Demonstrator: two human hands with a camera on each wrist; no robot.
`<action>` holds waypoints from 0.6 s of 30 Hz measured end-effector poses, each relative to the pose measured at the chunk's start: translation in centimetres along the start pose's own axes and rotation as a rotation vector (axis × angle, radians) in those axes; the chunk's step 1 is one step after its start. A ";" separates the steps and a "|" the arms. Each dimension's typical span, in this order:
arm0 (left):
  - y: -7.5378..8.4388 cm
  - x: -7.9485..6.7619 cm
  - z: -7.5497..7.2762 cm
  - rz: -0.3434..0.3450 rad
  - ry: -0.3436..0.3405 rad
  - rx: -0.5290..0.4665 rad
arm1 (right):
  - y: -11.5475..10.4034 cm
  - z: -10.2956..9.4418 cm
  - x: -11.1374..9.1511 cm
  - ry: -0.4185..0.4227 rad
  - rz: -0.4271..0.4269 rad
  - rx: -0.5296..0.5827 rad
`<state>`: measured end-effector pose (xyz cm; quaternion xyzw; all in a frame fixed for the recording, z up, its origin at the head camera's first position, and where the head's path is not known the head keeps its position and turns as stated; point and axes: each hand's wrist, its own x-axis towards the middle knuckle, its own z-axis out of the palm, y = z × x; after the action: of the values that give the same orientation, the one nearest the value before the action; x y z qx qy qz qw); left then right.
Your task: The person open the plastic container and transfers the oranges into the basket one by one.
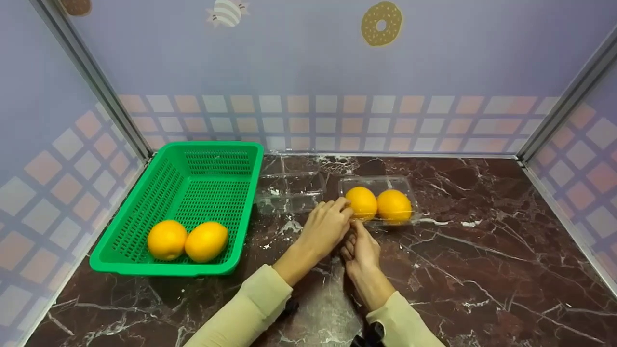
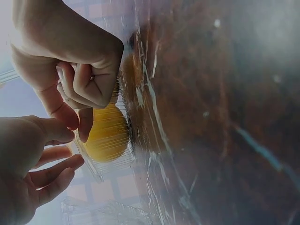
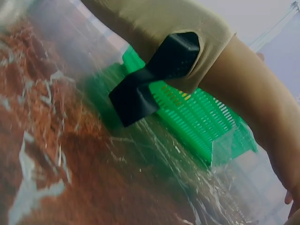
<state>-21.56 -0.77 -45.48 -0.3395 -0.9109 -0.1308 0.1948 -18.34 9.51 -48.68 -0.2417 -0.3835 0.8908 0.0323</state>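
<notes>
Two oranges [image 1: 394,206] sit side by side in a clear plastic fruit box [image 1: 409,185] at the middle of the counter. My left hand [image 1: 328,224] is at the box's near left corner, its fingers bent over the rim. Just below it, my right hand [image 1: 362,248] pinches the same edge between thumb and forefinger, its other fingers curled in. From the left wrist, the right hand [image 2: 70,56] and left hand [image 2: 28,164] meet at the rim, beside an orange [image 2: 108,136] behind ribbed clear plastic. The right wrist view misses the right hand's fingers.
A green basket [image 1: 258,178] stands on the left with two more oranges [image 1: 206,242] at its near end. Between basket and fruit box lies another clear plastic container [image 1: 294,185], its lid raised. Patterned panels [image 1: 308,62] wall the marbled counter [image 1: 482,250] at back and sides.
</notes>
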 end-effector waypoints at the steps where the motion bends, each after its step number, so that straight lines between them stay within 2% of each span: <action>1: 0.0 0.0 0.0 0.008 0.007 0.008 | 0.0 0.1 0.0 0.007 -0.002 0.004; 7: 0.3 0.2 -0.3 0.024 0.020 0.001 | -0.2 0.4 -0.3 0.035 0.000 0.022; 13: 0.3 0.7 -0.8 -0.009 0.008 -0.034 | -0.4 0.4 -0.6 0.064 0.014 -0.021; 18: 0.2 0.5 -0.7 -0.045 0.067 -0.109 | -0.7 0.2 -0.6 0.035 0.074 -0.044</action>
<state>-21.57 -0.63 -44.66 -0.3245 -0.9028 -0.1957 0.2034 -17.97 9.71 -47.80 -0.2718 -0.3934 0.8783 0.0009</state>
